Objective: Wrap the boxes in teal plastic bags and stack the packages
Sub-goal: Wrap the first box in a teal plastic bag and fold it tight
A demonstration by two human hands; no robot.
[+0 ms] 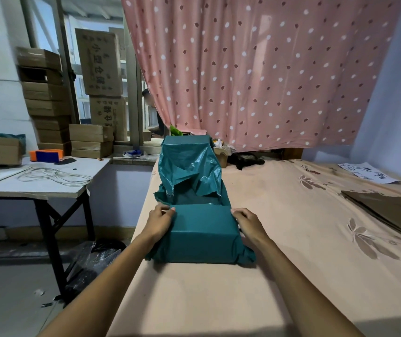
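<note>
A box inside a teal plastic bag (203,233) lies on the peach bed sheet (279,239) in front of me. My left hand (159,221) presses the package's left side and my right hand (248,222) its right side, each gripping the plastic. The bag's loose open end (189,176) rises crumpled behind the box. Further back stands another teal-wrapped package (186,140). The box itself is hidden by the plastic.
Flattened brown cardboard (389,210) and a written paper sheet (367,172) lie on the bed at right. A white folding table (36,183) at left carries a cable, a carton and an orange-blue item. Cardboard boxes (46,98) are stacked by the window. A pink dotted curtain (255,69) hangs behind.
</note>
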